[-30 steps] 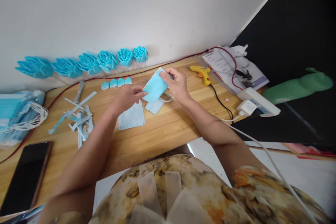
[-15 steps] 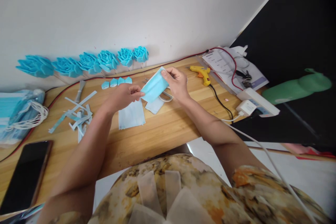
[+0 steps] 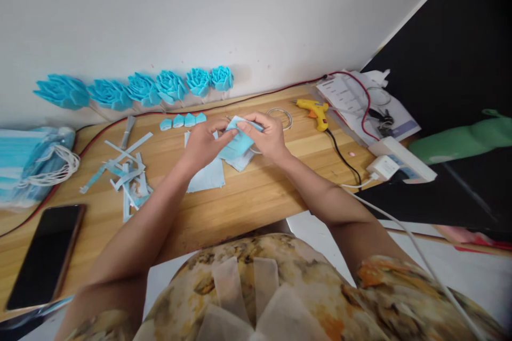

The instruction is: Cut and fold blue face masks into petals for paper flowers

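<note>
Both my hands pinch a piece of light-blue face mask fabric (image 3: 237,144) just above the table. My left hand (image 3: 206,143) grips its left side, thumb in front, and my right hand (image 3: 267,134) has its thumb pressed on the upper right part. The fabric looks folded or bent between the thumbs; the fingers behind it are hidden. Below lie a pale flat fabric sheet (image 3: 206,175) and a smaller pale piece (image 3: 241,161), both partly covered. Several small folded blue petals (image 3: 178,120) sit in a row beyond my left hand.
Blue fabric flowers (image 3: 171,86) line the wall. Cut strips (image 3: 128,176), a phone (image 3: 46,256) and a bag of masks (image 3: 28,165) lie left. Rightward are a wire coil (image 3: 291,119), a yellow glue gun (image 3: 314,112), a power strip (image 3: 404,160) and a green bottle (image 3: 464,138).
The mask fabric was stretched out flat between my hands; now it is lower and bunched or folded. My hands have come closer together, and the view has shifted slightly.
</note>
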A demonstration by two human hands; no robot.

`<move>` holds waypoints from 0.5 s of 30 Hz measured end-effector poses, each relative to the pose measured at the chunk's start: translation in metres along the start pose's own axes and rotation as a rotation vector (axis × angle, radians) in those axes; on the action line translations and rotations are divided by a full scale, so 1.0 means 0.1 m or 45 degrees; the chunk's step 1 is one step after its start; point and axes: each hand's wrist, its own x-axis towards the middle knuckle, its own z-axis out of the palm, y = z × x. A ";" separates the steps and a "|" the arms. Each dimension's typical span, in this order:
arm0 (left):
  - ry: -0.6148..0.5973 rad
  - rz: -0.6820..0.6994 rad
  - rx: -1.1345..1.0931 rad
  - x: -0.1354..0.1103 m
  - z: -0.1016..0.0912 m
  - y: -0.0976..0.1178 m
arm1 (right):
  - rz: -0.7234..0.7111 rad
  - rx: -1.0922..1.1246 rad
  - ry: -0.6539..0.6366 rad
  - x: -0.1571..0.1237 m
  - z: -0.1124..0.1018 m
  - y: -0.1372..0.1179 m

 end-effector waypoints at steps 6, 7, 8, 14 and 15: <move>0.251 -0.147 -0.640 0.02 0.05 -0.09 | 0.176 0.389 -0.189 0.04 0.02 0.10; 0.263 -0.152 -0.698 0.02 0.05 -0.10 | 0.206 0.380 -0.249 0.04 0.03 0.12; 0.273 -0.151 -0.745 0.03 0.05 -0.11 | 0.222 0.347 -0.297 0.03 0.03 0.14; 0.360 -0.133 -0.720 0.08 -0.03 -0.19 | 0.128 -0.166 -0.237 0.02 0.05 0.21; 0.372 -0.142 -0.673 0.09 -0.05 -0.20 | 0.117 -0.238 -0.218 0.02 0.05 0.22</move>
